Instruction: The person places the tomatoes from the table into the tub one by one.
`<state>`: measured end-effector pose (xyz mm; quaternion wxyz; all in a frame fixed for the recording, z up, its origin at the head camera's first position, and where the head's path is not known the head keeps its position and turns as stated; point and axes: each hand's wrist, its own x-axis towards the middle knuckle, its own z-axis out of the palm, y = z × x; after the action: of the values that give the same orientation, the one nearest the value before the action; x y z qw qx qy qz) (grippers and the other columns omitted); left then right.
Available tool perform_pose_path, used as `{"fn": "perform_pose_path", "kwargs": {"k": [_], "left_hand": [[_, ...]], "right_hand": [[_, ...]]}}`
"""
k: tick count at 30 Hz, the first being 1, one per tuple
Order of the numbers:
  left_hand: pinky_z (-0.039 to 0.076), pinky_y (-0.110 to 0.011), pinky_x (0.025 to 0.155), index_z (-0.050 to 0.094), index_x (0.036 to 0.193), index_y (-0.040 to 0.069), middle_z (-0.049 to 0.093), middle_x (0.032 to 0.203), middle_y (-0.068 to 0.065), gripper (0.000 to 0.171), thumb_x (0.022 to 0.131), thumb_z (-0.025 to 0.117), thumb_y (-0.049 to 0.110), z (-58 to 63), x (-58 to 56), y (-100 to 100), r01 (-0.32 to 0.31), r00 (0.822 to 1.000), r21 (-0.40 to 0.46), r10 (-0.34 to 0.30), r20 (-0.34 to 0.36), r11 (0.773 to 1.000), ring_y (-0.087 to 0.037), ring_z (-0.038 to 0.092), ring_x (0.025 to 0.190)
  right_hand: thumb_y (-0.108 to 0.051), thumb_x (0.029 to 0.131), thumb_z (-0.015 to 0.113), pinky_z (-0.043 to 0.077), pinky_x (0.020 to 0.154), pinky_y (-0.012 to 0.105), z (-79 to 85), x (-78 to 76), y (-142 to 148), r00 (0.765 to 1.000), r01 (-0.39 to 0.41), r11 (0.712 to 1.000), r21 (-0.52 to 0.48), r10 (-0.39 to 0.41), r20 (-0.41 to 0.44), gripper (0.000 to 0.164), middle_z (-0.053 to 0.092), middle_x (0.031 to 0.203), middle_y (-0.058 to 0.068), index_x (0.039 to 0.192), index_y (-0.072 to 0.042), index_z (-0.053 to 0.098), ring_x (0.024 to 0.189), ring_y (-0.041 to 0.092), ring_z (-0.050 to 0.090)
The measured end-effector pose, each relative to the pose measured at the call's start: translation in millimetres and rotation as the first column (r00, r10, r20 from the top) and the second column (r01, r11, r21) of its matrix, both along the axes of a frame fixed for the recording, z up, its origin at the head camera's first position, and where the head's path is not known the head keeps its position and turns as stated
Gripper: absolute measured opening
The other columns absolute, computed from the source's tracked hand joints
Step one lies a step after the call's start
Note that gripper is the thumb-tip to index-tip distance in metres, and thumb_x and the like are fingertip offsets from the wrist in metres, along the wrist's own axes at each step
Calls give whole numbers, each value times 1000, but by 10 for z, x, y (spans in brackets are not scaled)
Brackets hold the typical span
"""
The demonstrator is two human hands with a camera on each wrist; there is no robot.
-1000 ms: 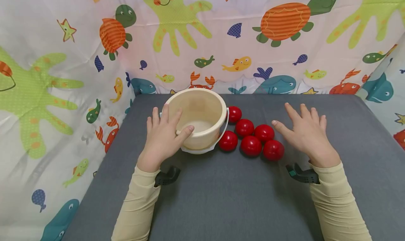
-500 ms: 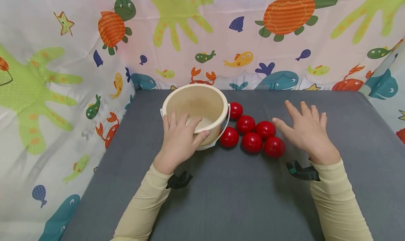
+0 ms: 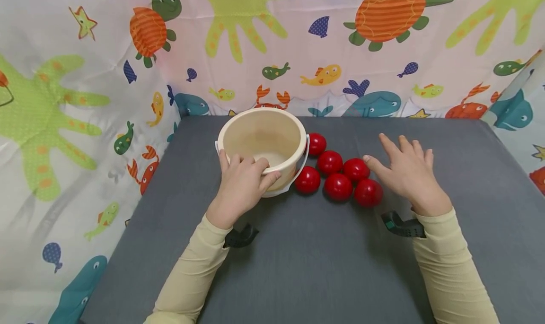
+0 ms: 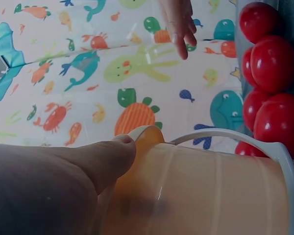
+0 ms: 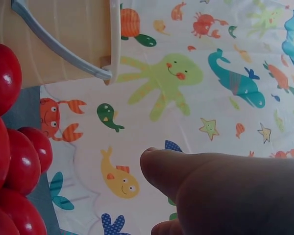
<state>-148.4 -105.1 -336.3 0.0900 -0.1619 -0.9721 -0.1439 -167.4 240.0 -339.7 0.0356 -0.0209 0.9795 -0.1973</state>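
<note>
A cream plastic bucket (image 3: 261, 127) with a white handle (image 3: 304, 161) stands upright on the grey table, its mouth facing up. My left hand (image 3: 238, 184) grips its near rim, fingers bent over into the mouth and thumb on the outer side. In the left wrist view the thumb (image 4: 115, 154) lies at the edge of the bucket (image 4: 196, 196). Several glossy red balls (image 3: 338, 187) lie in a cluster just right of the bucket. My right hand (image 3: 408, 175) hovers to the right of them, fingers spread and holding nothing.
The dark grey tabletop (image 3: 315, 267) stretches in front of the bucket. A curtain (image 3: 281, 45) printed with sea animals hangs behind the table and along both sides. Each wrist wears a black camera band (image 3: 402, 224).
My left hand has moved right and down onto the bucket's near rim, and its fingers have bent over it. The right hand stays nearly in place. The head view has tipped slightly downward.
</note>
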Motion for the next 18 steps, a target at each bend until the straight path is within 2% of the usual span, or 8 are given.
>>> {"fn": "perform_pose_path", "kwargs": {"k": [5, 10, 14, 18], "left_hand": [[9, -77, 116, 71, 96, 15, 66, 85, -10, 32, 98, 64, 46, 2, -8, 5, -2, 1000, -12, 2, 0, 1000, -39, 57, 104], [9, -76, 116, 71, 97, 15, 66, 84, -10, 32, 98, 64, 46, 2, -17, 1, 1, 1000, -7, -1, 4, 1000, -38, 57, 102], [9, -75, 116, 72, 98, 15, 68, 84, -10, 32, 98, 63, 46, 1, -17, 1, 5, 1000, -8, -5, 5, 1000, -38, 57, 102], [8, -75, 116, 72, 99, 14, 69, 86, -10, 33, 98, 63, 46, 2, -9, 3, 4, 1000, -9, -4, 9, 1000, -38, 57, 104]], "right_hand": [[-61, 99, 45, 4, 112, 82, -18, -50, 8, 999, -15, 1000, -25, 16, 47, 88, 14, 161, 41, 163, -9, 16, 146, 64, 10], [-55, 102, 44, 20, 112, 79, -75, -145, 17, 992, -63, 993, -99, 74, 106, 84, 16, 163, 37, 163, -5, 14, 148, 59, 17], [-51, 105, 43, 25, 114, 75, -186, -222, 29, 984, -93, 978, -186, 119, 135, 80, 20, 164, 33, 163, -5, 15, 149, 55, 21], [-53, 105, 42, 30, 112, 74, -332, -300, 25, 975, -69, 965, -254, 119, 189, 78, 24, 164, 30, 163, -8, 16, 147, 54, 27]]}}
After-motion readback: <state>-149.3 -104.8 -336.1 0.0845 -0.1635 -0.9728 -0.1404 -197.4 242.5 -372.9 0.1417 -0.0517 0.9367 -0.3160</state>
